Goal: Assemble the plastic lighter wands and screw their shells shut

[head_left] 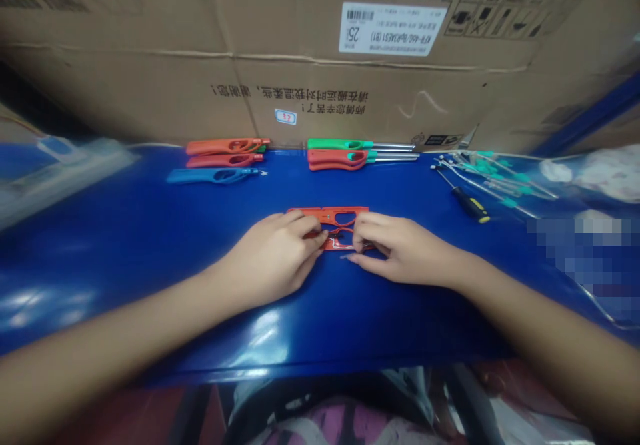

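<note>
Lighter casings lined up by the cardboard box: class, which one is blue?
The blue casing, at the front of the left trio; the two orange casings lie behind it.

Glossy, reflective blue bench [150, 245]; on it, red shell halves [330, 217] of smooth plastic; behind these, lighter bodies [340, 158] of plastic with bright metal tubes [395, 151], then a matt brown cardboard box [150, 78] with a white paper label [393, 28].

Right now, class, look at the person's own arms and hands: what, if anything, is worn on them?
The left hand and right hand are bare: no gloves, rings or tape show. The left forearm and right forearm are bare too, with no sleeve, watch or bracelet as far as the picture's edges.
</note>
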The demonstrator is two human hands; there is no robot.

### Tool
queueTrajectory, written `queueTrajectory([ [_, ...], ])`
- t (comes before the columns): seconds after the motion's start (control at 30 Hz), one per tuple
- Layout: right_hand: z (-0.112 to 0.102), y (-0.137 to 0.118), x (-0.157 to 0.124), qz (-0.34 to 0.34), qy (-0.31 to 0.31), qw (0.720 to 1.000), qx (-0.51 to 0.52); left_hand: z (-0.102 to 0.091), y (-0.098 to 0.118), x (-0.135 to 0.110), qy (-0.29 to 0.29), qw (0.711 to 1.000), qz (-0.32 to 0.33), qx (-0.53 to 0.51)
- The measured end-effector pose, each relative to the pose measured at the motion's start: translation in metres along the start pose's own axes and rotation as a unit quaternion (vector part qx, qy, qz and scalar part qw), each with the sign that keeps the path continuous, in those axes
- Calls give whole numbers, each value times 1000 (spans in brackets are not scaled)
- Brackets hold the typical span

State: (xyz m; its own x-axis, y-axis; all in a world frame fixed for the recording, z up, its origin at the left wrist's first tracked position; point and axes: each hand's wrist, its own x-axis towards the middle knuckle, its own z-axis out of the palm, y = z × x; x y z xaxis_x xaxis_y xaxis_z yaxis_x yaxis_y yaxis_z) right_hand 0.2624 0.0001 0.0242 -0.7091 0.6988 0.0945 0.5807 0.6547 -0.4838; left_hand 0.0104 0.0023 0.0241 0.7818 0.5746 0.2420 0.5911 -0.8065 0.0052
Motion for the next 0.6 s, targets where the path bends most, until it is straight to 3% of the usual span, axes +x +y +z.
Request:
queueTrajectory([
  [0.2, -5, -2, 0, 11, 5, 1000, -12, 16, -9, 1, 41, 994, 5, -99],
  [0.43, 1, 6, 3, 97, 93, 989, -55, 31, -16, 0, 91, 972, 15, -218],
  [0.6, 4, 8, 4, 82, 92, 992, -14, 32, -14, 1, 109, 963, 27, -246],
])
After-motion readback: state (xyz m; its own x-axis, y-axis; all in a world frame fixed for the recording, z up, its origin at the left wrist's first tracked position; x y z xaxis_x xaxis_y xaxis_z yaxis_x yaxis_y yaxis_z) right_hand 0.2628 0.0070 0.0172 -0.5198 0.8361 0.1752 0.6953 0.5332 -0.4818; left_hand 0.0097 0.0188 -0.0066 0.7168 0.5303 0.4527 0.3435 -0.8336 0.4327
